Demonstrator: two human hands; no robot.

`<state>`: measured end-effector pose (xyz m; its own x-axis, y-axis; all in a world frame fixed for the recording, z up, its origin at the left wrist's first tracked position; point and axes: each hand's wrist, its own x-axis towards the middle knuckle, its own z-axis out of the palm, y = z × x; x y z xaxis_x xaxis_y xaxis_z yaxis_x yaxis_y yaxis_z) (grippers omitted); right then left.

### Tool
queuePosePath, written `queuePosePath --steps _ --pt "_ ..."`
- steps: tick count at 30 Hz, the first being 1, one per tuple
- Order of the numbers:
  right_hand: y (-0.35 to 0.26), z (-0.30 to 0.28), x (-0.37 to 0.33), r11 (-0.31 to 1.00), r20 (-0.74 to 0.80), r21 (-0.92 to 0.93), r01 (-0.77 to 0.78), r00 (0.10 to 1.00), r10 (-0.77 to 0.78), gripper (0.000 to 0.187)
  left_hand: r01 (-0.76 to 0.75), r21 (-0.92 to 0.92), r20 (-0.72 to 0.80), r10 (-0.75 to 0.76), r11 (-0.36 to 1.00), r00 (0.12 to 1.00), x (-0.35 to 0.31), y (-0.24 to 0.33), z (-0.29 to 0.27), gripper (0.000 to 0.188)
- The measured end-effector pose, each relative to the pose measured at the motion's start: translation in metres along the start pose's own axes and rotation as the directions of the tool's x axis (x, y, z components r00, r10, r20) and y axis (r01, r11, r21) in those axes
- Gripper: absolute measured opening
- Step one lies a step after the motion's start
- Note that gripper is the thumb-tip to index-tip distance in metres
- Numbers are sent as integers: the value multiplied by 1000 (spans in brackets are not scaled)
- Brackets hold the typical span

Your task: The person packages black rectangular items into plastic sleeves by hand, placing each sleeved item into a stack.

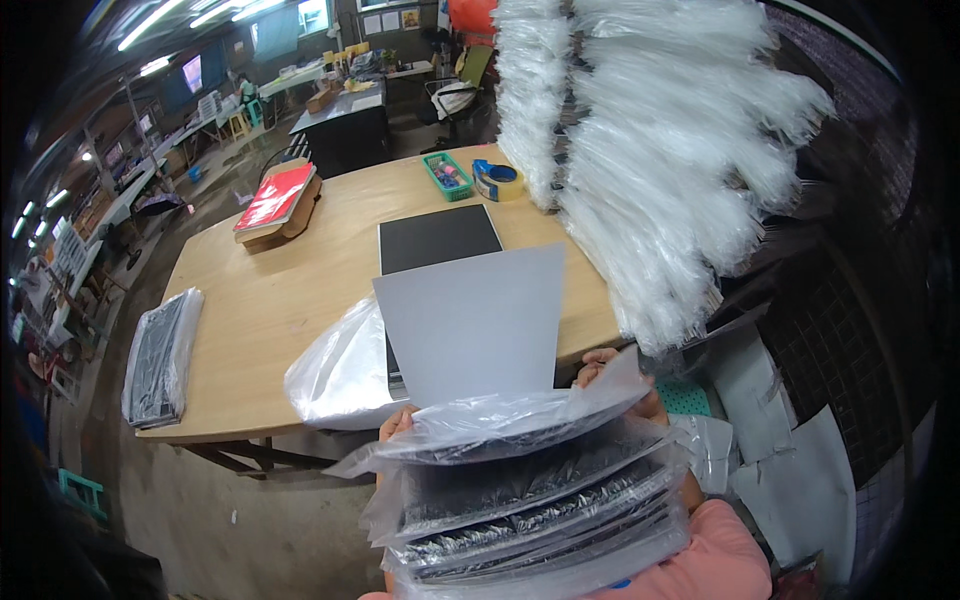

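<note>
Close to my body is a stack of dark flat sheets in clear plastic sleeves (pixel 540 490), its layers fanned apart. My left hand (pixel 398 421) is closed at the left edge of the uppermost plastic sleeve (pixel 500 415). At that sleeve's right edge, my right hand (pixel 600 368) is closed too, its fingers curled and partly behind the plastic. A plain pale grey sheet (pixel 475 325) rises just beyond the sleeve, its lower edge hidden. I cannot tell whether it is inside. Behind it, a black sheet (pixel 440 238) with pale edges lies on the table.
On the wooden table (pixel 340 225) are loose clear plastic (pixel 340 370), a wrapped stack (pixel 163 358), a red-topped packet (pixel 277 197), a green basket (pixel 447 176) and tape rolls (pixel 497 181). Large piles of clear plastic bags (pixel 670 150) stand at the right.
</note>
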<state>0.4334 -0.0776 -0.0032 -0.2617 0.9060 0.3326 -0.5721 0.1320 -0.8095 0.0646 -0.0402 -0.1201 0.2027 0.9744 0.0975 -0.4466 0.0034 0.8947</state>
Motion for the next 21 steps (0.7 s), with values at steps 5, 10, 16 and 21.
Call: queuePosePath --steps 5,10,16,21 --pt "64 -68 -35 988 -435 21 151 891 -127 25 75 96 -63 -69 993 996 11 -11 8 40" --pt "75 -62 -39 939 -89 343 -8 995 41 23 123 219 -162 -88 968 983 -11 -22 -12 40" --pt "95 -79 -43 826 86 -459 -328 909 409 28 168 415 -234 -74 894 969 -15 -38 -25 40" --pt "88 -87 -33 767 132 -400 -502 796 590 29 204 575 -254 -64 792 965 -8 -55 -30 41"
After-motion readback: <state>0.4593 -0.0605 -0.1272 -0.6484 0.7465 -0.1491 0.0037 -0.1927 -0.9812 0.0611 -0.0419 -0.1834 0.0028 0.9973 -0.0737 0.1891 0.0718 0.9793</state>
